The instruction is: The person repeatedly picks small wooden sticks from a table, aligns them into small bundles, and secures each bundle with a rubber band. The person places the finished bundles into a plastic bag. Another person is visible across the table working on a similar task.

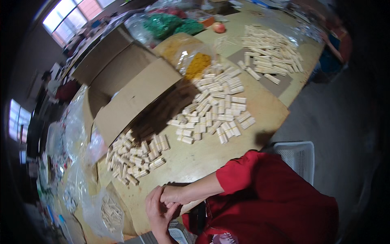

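Observation:
My left hand (155, 208) and my right hand (174, 194) meet at the near edge of the wooden table (183, 162). The right hand is closed, with the left hand's fingers curled against it. Whatever lies between them is hidden. Just beyond my hands is a heap of short pale wooden stick bundles (140, 156), bound with yellow bands. A larger spread of banded bundles (219, 107) lies farther right. Close to my left hand, at the table's left side, a clear plastic bag (122, 227) holds loose pale sticks.
An open cardboard box (138, 97) stands beyond the bundles. Behind it are a bag of yellow bands (198, 65) and green plastic bags (162, 25). Loose sticks (272, 51) are piled far right, near a seated person (339, 44). A white plastic basket (310, 162) stands beside the table.

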`<state>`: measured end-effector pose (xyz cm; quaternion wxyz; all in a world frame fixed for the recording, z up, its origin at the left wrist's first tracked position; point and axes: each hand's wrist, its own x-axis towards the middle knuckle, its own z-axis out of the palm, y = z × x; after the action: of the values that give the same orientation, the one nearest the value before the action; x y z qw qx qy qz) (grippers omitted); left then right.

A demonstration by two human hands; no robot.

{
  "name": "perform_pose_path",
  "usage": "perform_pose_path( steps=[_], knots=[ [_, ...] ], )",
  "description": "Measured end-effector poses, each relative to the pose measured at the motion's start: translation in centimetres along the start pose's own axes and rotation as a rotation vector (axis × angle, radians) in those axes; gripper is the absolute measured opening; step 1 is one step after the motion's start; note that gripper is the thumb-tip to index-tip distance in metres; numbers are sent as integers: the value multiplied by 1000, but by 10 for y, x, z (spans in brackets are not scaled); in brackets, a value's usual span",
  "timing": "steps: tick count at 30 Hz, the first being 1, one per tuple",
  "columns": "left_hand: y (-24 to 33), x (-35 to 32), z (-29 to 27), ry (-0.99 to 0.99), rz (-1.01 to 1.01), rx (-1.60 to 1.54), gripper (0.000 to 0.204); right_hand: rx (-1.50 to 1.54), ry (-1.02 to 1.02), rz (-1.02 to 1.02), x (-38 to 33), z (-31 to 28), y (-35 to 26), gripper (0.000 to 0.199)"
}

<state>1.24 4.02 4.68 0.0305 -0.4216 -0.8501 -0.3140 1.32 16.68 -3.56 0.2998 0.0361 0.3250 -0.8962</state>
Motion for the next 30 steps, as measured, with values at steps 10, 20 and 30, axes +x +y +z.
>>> perform_pose_path(
  steps=[10, 20, 30],
  knots=[
    [2, 3, -13, -22, 83, 73, 63, -142, 58, -8, -4, 1, 6, 11],
    [5, 13, -11, -13, 97, 48, 57, 18, 148, -43, -9, 9, -3, 18],
    [-6, 20, -22, -72, 157, -39, 59, -15, 45, 24, -7, 7, -15, 13]
  ],
)
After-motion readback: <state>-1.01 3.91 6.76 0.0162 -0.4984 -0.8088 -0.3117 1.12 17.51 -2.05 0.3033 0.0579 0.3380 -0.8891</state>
